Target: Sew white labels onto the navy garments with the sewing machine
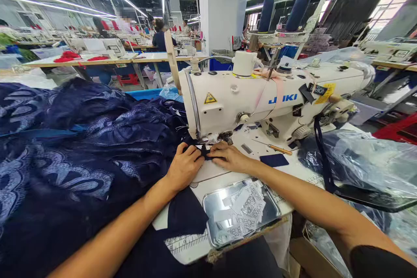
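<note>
Both hands at the needle of the white sewing machine [260,95]. Left hand [185,166] and right hand [230,156] lie flat, fingertips nearly meeting, pressing the dark navy fabric [81,160] down under the presser foot; neither is closed around anything. Judged: stitching at this spot is mid-way; most of the lace-patterned cloth is heaped to the left.

Surface: metal tray [241,213] of printed labels, near; screwdriver [275,148] and small navy patch [274,160] right of the needle; clear plastic bag [368,160] far right.

Room: rows of sewing tables, 2 thread cones [283,12] behind, strip lights overhead.
</note>
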Available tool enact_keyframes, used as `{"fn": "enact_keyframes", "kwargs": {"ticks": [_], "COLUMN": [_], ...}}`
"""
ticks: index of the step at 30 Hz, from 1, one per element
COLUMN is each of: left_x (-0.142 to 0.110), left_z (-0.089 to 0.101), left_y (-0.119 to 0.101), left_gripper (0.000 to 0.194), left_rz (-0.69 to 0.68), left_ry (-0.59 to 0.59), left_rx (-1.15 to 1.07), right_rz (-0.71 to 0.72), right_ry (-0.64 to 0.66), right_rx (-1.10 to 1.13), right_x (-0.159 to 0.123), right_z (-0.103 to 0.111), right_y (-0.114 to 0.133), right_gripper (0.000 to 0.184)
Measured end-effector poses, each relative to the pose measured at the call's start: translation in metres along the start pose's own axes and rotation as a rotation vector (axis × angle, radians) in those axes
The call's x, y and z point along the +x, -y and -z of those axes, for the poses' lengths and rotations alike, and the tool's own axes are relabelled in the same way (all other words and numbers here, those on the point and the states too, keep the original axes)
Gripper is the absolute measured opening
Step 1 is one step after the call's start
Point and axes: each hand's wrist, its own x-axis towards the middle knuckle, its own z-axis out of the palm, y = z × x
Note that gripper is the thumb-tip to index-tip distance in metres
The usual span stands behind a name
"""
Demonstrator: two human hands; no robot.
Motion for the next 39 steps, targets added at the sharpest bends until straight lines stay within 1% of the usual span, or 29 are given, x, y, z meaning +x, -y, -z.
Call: {"fn": "enact_keyframes", "kwargs": {"ticks": [4, 7, 11, 14, 16, 21, 29, 34, 39], "left_x": [0.001, -0.002, -0.008, -0.011, -0.011, -0.011, -0.009, -0.007, -0.007], "left_z": [-0.005, -0.004, 0.001, 0.005, 0.007, 0.008, 0.008, 0.009, 0.006], "left_y": [0.001, 0.003, 0.004, 0.005, 0.006, 0.006, 0.005, 0.005, 0.009], "left_gripper": [0.017, 0.016, 0.028, 0.034, 0.036, 0.039, 0.039, 0.039, 0.039], "left_rz": [-0.035, -0.007, 0.04, 0.065, 0.075, 0.071, 0.068, 0.092, 0.097], "left_ry": [0.048, 0.095, 0.182, 0.254, 0.276, 0.296, 0.299, 0.315, 0.308], "left_rx": [-0.068, -0.135, -0.221, -0.269, -0.284, -0.286, -0.274, -0.276, -0.266], "right_rz": [0.044, 0.128, 0.164, 0.164, 0.165, 0.167, 0.17, 0.162, 0.141], "right_ry": [0.019, 0.048, 0.056, 0.058, 0.054, 0.042, 0.047, 0.028, 0.045], "right_rx": [-0.024, -0.14, -0.252, -0.252, -0.239, -0.209, -0.202, -0.216, -0.212], "right_x": [0.0, 0.0, -0.002, -0.003, -0.003, -0.003, -0.001, -0.001, 0.0], "right_z": [0.005, 0.009, 0.011, 0.01, 0.01, 0.011, 0.013, 0.012, 0.01], "right_y": [0.001, 0.006, 0.012, 0.011, 0.009, 0.007, 0.007, 0.008, 0.005], "right_gripper": [0.02, 0.023, 0.025, 0.025, 0.025, 0.026, 0.027, 0.027, 0.029]}}
